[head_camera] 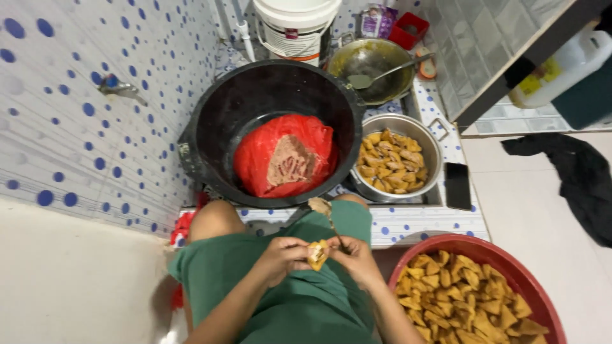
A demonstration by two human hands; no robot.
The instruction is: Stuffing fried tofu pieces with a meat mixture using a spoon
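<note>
Over my lap in green cloth, my left hand (284, 257) pinches a small golden fried tofu piece (317, 253). My right hand (357, 257) grips a spoon (326, 216) whose loaded bowl sticks up just above the piece. Straight ahead a big black tub (210, 121) holds a red plastic bag (258, 159) open on a brownish filling (290, 160). A steel pot (433, 150) with fried tofu pieces stands to its right. A red basin (491, 251) heaped with more pieces sits at my right knee.
A white bucket (296, 28) and a wok with a ladle (373, 70) stand at the back. A dark phone (457, 185) lies on the tiled ledge. A black cloth (577, 181) is on the floor at right. Blue-dotted tiled wall and a tap (118, 86) are at left.
</note>
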